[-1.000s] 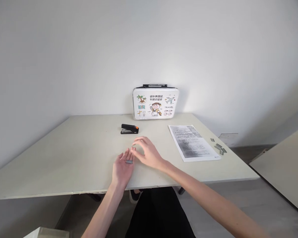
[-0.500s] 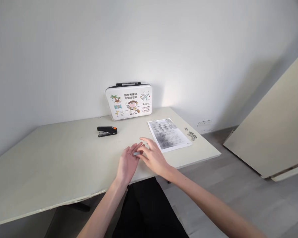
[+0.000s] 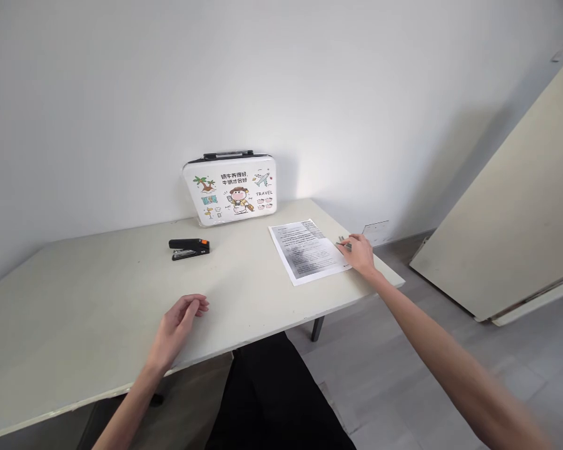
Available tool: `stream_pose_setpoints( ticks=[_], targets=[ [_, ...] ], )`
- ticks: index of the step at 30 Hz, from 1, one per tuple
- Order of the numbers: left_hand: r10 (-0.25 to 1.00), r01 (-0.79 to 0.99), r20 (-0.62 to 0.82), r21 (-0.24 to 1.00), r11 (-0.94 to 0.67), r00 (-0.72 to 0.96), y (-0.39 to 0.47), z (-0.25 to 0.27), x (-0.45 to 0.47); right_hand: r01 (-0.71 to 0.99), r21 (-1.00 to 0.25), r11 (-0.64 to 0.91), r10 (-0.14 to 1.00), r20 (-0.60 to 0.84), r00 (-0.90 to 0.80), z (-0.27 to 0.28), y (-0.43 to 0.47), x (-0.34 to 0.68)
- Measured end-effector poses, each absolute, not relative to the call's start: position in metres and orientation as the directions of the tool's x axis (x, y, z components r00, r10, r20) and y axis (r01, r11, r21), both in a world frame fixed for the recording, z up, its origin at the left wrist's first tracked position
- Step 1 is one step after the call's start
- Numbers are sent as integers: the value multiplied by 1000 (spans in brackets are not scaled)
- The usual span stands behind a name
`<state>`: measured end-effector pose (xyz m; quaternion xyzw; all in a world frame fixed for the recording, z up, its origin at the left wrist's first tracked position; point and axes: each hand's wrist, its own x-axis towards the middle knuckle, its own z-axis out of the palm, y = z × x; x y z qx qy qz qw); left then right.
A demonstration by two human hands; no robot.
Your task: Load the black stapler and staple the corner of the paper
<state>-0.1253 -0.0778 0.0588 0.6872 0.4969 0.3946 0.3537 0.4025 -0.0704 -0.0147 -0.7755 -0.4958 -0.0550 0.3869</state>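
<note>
My right hand (image 3: pixel 358 252) reaches to the right side of the table, beside the printed sheet (image 3: pixel 304 253). Its fingers are closed around a small grey strip of staples (image 3: pixel 346 246), and they hide most of the loose strips lying there. My left hand (image 3: pixel 182 320) is near the table's front edge, fingers curled in and thumb against them; whether anything is inside is hidden. Beyond it lies a black stapler (image 3: pixel 190 248) with an orange patch, its jaw pointing left.
A white carry case (image 3: pixel 232 194) with cartoon prints stands at the back of the table (image 3: pixel 98 300), near the wall. To the right a pale panel (image 3: pixel 507 219) leans above the grey floor. The table's right edge runs close to my right hand.
My hands have parted. My right hand moved right to the loose staple strips; my left hand went left and curled its fingers. The view shifted slightly right.
</note>
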Motion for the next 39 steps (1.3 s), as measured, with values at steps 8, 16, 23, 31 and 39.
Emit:
stream_pose_setpoints(
  ticks=[8,16,23,31,39],
  targets=[
    [962,465,161,850,-249,221,-82,57,-124,809,-567,-155,719,496,486,-2,-77,381],
    [960,493,169,830,-262,225,-78,51,-127,698,-652,296,854,508,111,13,-124,247],
    [961,460,177,850,-257,210,-82,54,-124,410,-860,303,945,326,-16,19,-136,202],
    [962,433,191,863,-260,196,-86,57,-123,359,-906,226,968,250,21,27,-140,202],
    [964,441,183,861,-251,191,-89,59,-123,301,-930,212,970,237,48,22,-138,203]
  ],
)
